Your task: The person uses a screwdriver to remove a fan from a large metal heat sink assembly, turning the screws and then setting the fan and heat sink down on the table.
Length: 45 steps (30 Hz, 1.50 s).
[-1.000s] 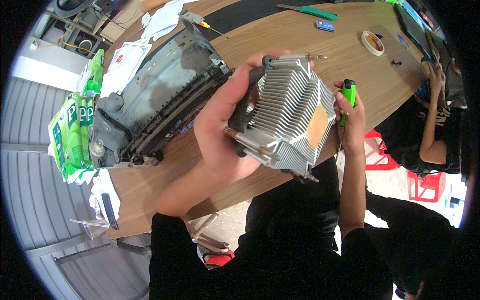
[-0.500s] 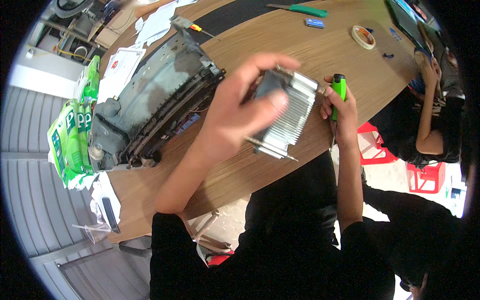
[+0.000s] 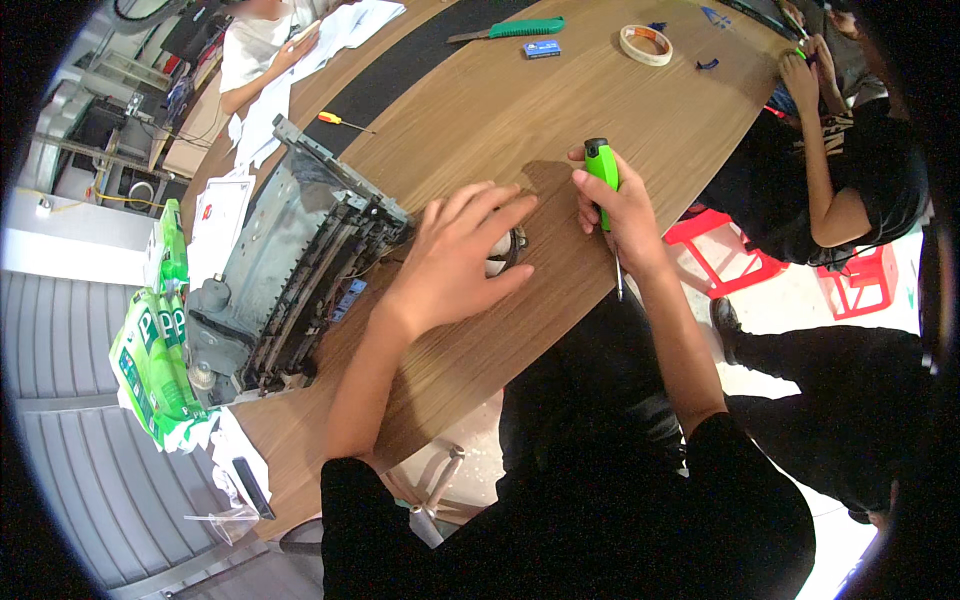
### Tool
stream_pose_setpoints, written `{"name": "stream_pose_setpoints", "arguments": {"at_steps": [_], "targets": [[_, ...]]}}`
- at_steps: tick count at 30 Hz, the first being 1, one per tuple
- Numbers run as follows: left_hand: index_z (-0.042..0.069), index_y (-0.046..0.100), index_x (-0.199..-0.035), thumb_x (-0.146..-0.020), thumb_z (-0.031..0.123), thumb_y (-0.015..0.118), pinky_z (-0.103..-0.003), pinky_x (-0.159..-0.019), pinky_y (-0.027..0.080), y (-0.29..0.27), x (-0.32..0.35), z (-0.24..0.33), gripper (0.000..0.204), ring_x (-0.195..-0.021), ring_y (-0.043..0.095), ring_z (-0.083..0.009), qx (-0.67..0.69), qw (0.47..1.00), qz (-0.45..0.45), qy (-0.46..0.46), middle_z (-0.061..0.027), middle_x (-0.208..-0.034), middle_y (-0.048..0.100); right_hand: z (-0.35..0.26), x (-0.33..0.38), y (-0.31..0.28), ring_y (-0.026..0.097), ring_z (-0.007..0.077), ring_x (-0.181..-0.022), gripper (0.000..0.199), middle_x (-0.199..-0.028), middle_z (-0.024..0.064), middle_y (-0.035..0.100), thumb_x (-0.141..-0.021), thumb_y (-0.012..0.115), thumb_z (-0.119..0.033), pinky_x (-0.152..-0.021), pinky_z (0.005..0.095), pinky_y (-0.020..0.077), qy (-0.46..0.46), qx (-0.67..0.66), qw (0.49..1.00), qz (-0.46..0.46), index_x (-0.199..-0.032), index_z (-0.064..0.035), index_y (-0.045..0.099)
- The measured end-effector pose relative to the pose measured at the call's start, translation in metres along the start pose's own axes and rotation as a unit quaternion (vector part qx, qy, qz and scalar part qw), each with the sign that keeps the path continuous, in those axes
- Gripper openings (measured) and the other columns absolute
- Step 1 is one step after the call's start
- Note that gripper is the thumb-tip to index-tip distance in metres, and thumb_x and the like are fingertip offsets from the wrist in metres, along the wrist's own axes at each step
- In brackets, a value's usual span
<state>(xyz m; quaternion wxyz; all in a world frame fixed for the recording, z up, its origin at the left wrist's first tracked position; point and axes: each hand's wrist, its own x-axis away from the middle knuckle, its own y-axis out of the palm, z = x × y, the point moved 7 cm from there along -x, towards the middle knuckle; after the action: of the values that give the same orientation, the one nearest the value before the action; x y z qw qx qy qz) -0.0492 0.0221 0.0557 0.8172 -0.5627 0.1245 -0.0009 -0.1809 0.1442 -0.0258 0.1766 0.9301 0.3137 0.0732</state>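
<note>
My left hand [image 3: 465, 250] curves over the finned metal block, which is now mostly hidden behind it. Only a small round part with a pale face and dark rim [image 3: 513, 246] shows between thumb and fingers. In my right hand [image 3: 625, 205] is a screwdriver [image 3: 601, 172] with a green and black handle, its thin shaft pointing down past the table edge. Left of my left hand stands an opened grey machine frame [image 3: 290, 270], with metal plates, a dark slotted rail and a grey motor-like part at its near end.
Farther back lie a yellow-handled screwdriver [image 3: 345, 121], a green-handled saw or knife [image 3: 510, 30], a small blue box [image 3: 542, 49] and a tape roll [image 3: 646, 46]. Green packages [image 3: 155, 350] sit at the left edge. Other people are across and right, near red stools [image 3: 720, 250].
The finned block has been lowered and turned, so its fins no longer show. My left hand now covers it. The screwdriver stays in my right hand. The view has shifted.
</note>
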Motion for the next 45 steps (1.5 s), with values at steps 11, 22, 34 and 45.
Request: {"name": "stream_pose_setpoints", "arguments": {"at_steps": [11, 22, 34, 45], "targets": [[0.009, 0.042, -0.147, -0.068, 0.024, 0.085, -0.048, -0.117, 0.026, -0.025, 0.021, -0.012, 0.091, -0.147, 0.023, -0.0384, 0.051, 0.993, -0.111, -0.001, -0.0184, -0.156, 0.032, -0.005, 0.002, 0.004, 0.045, 0.0088, -0.054, 0.031, -0.069, -0.0009, 0.045, -0.101, 0.054, -0.026, -0.047, 0.0252, 0.0394, -0.012, -0.032, 0.999, 0.004, -0.120, -0.0022, 0.050], [0.007, 0.048, -0.140, -0.075, 0.034, 0.080, -0.045, -0.109, 0.036, 0.003, 0.011, -0.016, 0.077, -0.131, 0.041, -0.0381, 0.032, 0.999, 0.007, -0.004, -0.0193, -0.141, 0.043, -0.102, -0.001, 0.068, 0.043, 0.0089, -0.052, 0.038, -0.079, 0.0044, 0.050, -0.103, 0.045, -0.037, -0.044, 0.0240, 0.0349, -0.266, 0.015, 0.964, 0.008, -0.120, -0.0042, 0.050], [0.008, 0.048, -0.139, -0.073, 0.033, 0.083, -0.045, -0.108, 0.038, 0.004, 0.006, -0.023, 0.079, -0.130, 0.041, -0.0385, 0.075, 0.997, 0.000, 0.016, -0.0177, -0.140, 0.042, -0.071, -0.013, 0.079, 0.033, 0.0102, -0.050, 0.052, -0.072, 0.0025, 0.041, -0.097, 0.044, -0.063, -0.044, 0.0248, 0.0270, -0.270, -0.124, 0.954, -0.036, -0.105, -0.0124, 0.049], [0.012, 0.048, -0.141, -0.074, 0.031, 0.082, -0.048, -0.109, 0.038, 0.005, 0.001, -0.023, 0.078, -0.132, 0.039, -0.0406, 0.090, 0.995, -0.032, -0.007, -0.0171, -0.143, 0.041, -0.080, -0.009, 0.105, 0.049, 0.0081, -0.058, 0.062, -0.069, 0.0024, 0.052, -0.095, 0.047, -0.064, -0.046, 0.0239, 0.0364, -0.354, 0.069, 0.922, -0.143, -0.102, -0.0026, 0.054]]}}
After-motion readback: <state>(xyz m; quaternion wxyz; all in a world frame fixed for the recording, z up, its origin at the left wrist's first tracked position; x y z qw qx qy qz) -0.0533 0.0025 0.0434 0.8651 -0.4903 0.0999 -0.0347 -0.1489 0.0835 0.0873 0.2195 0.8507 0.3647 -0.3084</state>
